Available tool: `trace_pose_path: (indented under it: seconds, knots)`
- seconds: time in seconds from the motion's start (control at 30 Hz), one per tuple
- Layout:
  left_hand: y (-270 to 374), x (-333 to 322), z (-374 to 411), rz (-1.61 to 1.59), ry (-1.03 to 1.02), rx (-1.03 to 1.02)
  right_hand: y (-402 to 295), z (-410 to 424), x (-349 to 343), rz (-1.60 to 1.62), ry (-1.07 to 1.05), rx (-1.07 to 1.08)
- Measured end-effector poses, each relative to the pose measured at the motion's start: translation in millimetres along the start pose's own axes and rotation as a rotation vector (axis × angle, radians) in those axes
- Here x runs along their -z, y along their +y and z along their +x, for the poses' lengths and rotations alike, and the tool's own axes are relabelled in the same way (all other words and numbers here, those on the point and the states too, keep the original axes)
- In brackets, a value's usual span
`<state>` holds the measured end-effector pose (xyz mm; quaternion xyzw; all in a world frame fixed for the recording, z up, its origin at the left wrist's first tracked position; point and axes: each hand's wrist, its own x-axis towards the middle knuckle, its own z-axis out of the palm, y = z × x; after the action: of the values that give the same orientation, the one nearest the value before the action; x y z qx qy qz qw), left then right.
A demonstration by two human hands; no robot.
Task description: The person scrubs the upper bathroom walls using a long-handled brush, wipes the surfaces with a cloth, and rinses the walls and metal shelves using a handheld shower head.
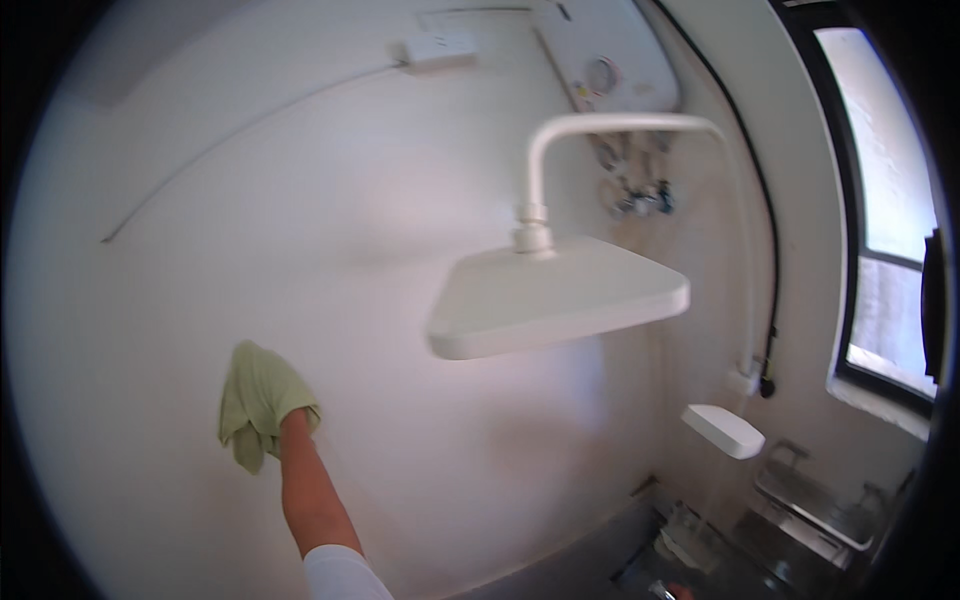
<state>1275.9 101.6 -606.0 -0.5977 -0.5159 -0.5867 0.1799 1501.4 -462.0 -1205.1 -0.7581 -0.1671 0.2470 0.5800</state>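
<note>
My left arm reaches forward to a white wall (390, 315). A light green cloth (259, 397) covers my left hand (291, 424), and the cloth lies against the wall with its loose end hanging down. The fingers are hidden under the fabric. Only a small bit of what looks like my right hand (681, 592) shows at the bottom edge, beside a shiny metal piece (661, 590). How that hand is closed cannot be seen.
A square white shower head (562, 296) hangs on a bent pipe (630, 124) right of the cloth. Behind it are a water heater (622, 52) and valves (641, 196). A white hand shower (724, 431), metal rack (814, 502) and window (885, 202) are at right.
</note>
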Motion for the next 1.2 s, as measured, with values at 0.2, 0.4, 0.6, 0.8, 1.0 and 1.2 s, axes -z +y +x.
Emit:
trace_pose_path:
  seconds: [0.2,0.4,0.6,0.8,1.0,1.2]
  knots:
    - [94.3,-66.0,6.3,-0.093,-0.199,-0.228,-67.0,-15.0,-8.1,-0.199,-0.032,0.160]
    - [223.1,-116.7,-95.7,-0.223,-0.507,-0.534,-80.4,-30.3,-0.3,-0.240,0.079,0.272]
    - [262.2,-106.6,-215.5,-0.367,-0.654,-0.724,-96.9,-62.5,14.1,-0.186,0.229,0.193]
    - [239.9,-86.4,-293.6,-0.466,-0.762,-0.703,-85.7,-99.3,40.2,-0.148,0.363,0.207]
    - [196.2,-61.7,-347.2,-0.527,-0.843,-0.566,-77.9,-105.8,58.8,-0.050,0.467,0.219]
    - [136.8,-21.3,-451.3,-0.641,-1.042,-0.338,-58.1,-96.0,87.6,-0.018,0.727,0.191]
